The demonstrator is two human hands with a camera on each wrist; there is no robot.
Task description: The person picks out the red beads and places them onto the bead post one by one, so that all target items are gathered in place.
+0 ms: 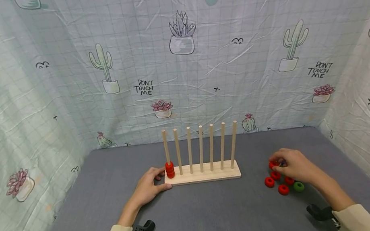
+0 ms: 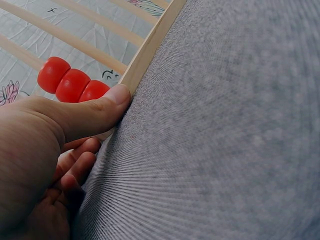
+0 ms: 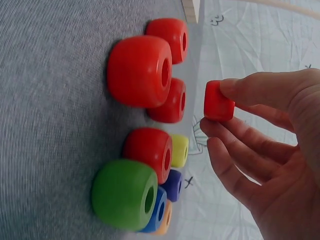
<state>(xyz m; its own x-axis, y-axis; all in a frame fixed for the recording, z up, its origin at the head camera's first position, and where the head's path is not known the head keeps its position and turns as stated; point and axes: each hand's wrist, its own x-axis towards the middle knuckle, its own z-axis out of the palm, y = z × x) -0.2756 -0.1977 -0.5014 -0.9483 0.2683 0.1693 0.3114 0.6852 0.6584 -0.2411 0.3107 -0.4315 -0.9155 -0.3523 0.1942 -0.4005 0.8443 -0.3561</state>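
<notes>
A wooden peg stand [image 1: 204, 175], with several upright pegs in a row, stands on the grey table. Three red beads [image 2: 71, 80] are stacked on its leftmost peg. My left hand [image 1: 148, 187] grips the stand's left end, thumb along the front edge and fingers behind. To the right of the stand, my right hand [image 1: 295, 165] pinches a red bead [image 3: 218, 101] between thumb and fingers, raised above the loose ones. Under and around that hand lie several red beads [image 1: 283, 189] and a green bead [image 1: 298, 186].
Partly hidden behind the nearer beads in the right wrist view are a yellow bead [image 3: 179, 150], a purple bead [image 3: 173, 185], a blue bead [image 3: 156, 212] and an orange bead [image 3: 165, 220]. A cloth printed with cacti [image 1: 182, 44] hangs along the table's back and sides.
</notes>
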